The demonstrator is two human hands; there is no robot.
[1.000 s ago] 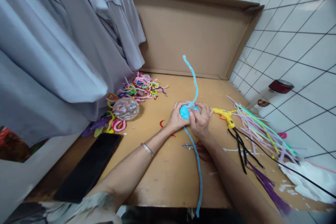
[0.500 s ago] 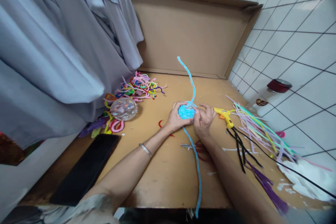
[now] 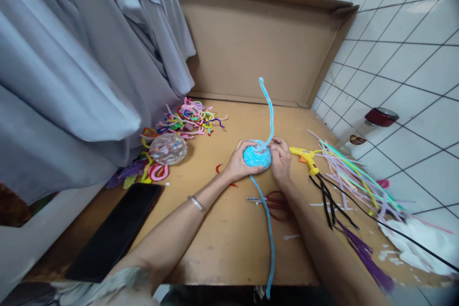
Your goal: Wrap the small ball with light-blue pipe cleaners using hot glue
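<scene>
A round ball wound with light-blue pipe cleaner [image 3: 256, 157] is held above the table, with a clear patch showing at its top. My left hand [image 3: 239, 160] wraps round its left side, thumb along the front. Against its right side, the curled fingers of my right hand [image 3: 281, 158] are pressed; the fingertips are partly hidden. One blue pipe cleaner end [image 3: 271, 114] stands up from the top and curves. Another blue strand [image 3: 268, 229] hangs below, crossing red-handled scissors [image 3: 277, 205] on the table.
A yellow glue gun [image 3: 306, 158] with a black cord lies right, beside loose pipe cleaners [image 3: 344, 167]. To the left are a clear ball [image 3: 168, 148], a tangled pipe cleaner pile [image 3: 193, 114] and a black phone [image 3: 114, 232]. Cardboard [image 3: 258, 48] stands behind.
The ball has turned a little, and the upright blue end has swung to the right. My right hand has shifted slightly right, its fingers now curled in closer together.
</scene>
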